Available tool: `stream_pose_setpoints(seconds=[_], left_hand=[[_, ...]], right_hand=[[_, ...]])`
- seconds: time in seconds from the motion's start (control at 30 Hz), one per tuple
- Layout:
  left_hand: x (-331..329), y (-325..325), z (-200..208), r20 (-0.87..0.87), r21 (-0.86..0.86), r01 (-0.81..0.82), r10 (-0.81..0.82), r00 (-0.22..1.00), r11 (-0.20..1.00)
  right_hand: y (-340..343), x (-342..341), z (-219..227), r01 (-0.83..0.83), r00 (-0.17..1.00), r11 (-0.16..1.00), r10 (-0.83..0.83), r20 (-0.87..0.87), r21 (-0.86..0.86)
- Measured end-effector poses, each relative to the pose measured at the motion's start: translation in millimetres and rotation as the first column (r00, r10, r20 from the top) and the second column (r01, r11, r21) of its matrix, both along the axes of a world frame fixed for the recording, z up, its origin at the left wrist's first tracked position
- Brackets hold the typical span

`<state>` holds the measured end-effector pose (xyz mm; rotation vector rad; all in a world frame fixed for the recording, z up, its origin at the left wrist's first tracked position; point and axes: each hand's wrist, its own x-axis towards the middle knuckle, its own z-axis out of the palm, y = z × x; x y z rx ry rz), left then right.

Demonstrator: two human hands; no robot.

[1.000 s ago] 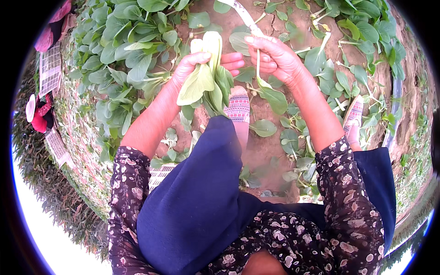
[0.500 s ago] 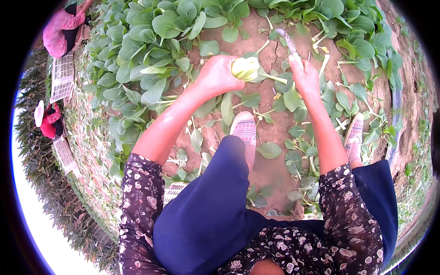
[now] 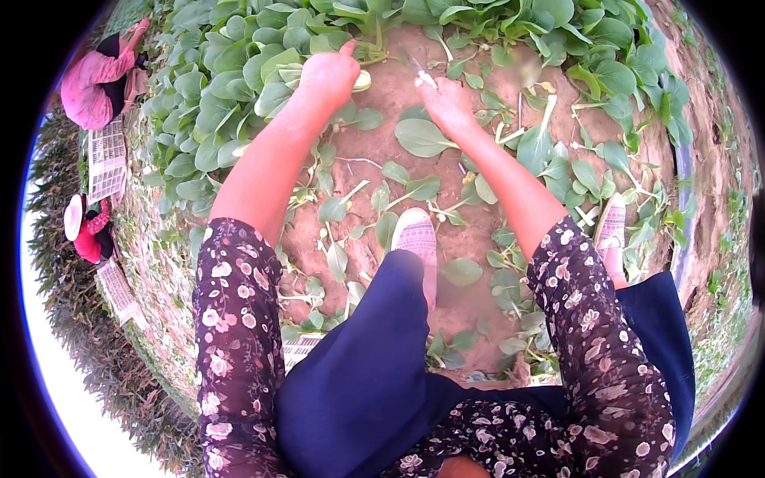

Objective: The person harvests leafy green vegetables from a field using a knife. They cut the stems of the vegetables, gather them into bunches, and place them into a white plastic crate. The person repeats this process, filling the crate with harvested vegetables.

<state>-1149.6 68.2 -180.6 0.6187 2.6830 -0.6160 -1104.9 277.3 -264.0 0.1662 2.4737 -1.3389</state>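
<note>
The left hand (image 3: 328, 77) gripped a picked green plant (image 3: 363, 81), the right hand (image 3: 448, 103) gripped a knife (image 3: 426, 78), loose leaves (image 3: 424, 138) lay around, and many rooted plants (image 3: 211, 103) stood uncut.

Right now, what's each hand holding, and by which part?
Left hand: leafy green, near its pale base. Right hand: knife, by the handle.

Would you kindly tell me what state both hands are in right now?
Left hand: closed around a leafy green, its pale base showing.
Right hand: closed on a knife.
</note>
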Motion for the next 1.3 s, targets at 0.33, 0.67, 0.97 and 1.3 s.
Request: stream_pose_setpoints(seconds=[0.33, 0.67, 0.97, 1.3], left_hand=[[12.0, -7.7, -15.8, -0.128, 0.179, 0.175, -0.154, 0.98, 0.968], [5.2, -15.3, -4.9, 0.016, 0.274, -0.253, 0.259, 0.966, 0.928], [-9.3, -5.6, -13.2, -0.022, 0.37, -0.189, 0.212, 0.977, 0.909], [69.0, 2.1, 2.7, -0.341, 0.425, 0.392, -0.257, 0.904, 0.816]], right_hand=[[-21.6, -10.2, -17.3, 0.016, 1.0, 1.0, -0.016, -0.021, -0.005], [-23.5, -8.1, -21.0, 0.145, 0.944, 0.937, -0.035, 0.328, -0.317], [-18.8, -18.0, -33.7, -0.004, 0.98, 0.986, 0.037, 0.197, -0.169], [-11.7, 6.2, 0.6, 0.576, 0.812, 0.19, -0.027, 0.582, -0.795]])
